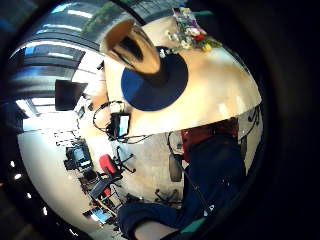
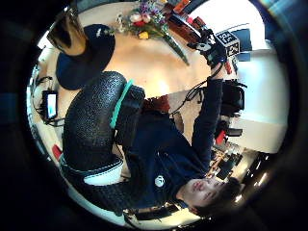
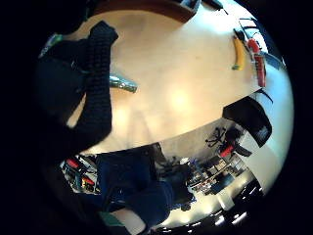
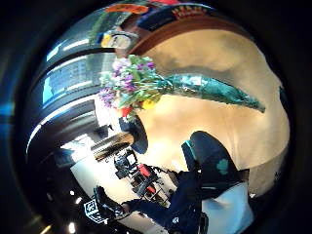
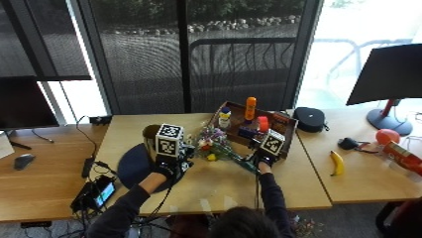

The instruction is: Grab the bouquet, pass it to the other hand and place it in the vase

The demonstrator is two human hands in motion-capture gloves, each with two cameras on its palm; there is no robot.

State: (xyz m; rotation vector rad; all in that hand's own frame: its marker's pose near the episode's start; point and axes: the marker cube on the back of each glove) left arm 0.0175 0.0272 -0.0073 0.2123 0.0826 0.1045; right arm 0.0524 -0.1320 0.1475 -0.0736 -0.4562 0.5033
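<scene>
The bouquet (image 5: pixel 212 145) lies flat on the wooden table, its purple, red and yellow flowers toward the vase and its green-wrapped stems (image 5: pixel 240 163) toward my right hand (image 5: pixel 264 159). That hand hovers at the stem end; a finger (image 3: pixel 98 78) hangs just beside the wrap's tip (image 3: pixel 122 83), and the thumb (image 4: pixel 209 158) is apart from the bouquet (image 4: pixel 141 87). The tan vase (image 5: pixel 150 135) stands upright on a dark blue round mat (image 5: pixel 131 168). My left hand (image 5: pixel 168 166) floats over the mat's edge next to the flowers and holds nothing, its thumb (image 2: pixel 91 125) relaxed.
A wooden tray (image 5: pixel 285 130) with bottles stands just behind the bouquet. A banana (image 5: pixel 337 162) lies at the right, a black case (image 5: pixel 308 119) behind it. A small screen device (image 5: pixel 99 193) with cables sits at the left front edge.
</scene>
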